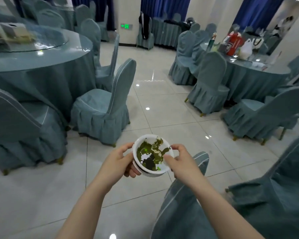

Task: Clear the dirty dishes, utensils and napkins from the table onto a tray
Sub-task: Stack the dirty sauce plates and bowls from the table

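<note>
While both hands grip it, round white bowl shows green smears.

Bowl between both hands, chair behind left.

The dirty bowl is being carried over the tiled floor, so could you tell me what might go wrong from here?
The bowl tilts toward the camera, so its green residue could drip onto the glossy floor. The left hand and right hand grip only its rim and side; it could slip. Covered chairs crowd the path.

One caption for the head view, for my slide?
Both hands, left and right, hold a dirty white bowl above the tiled floor.
</note>
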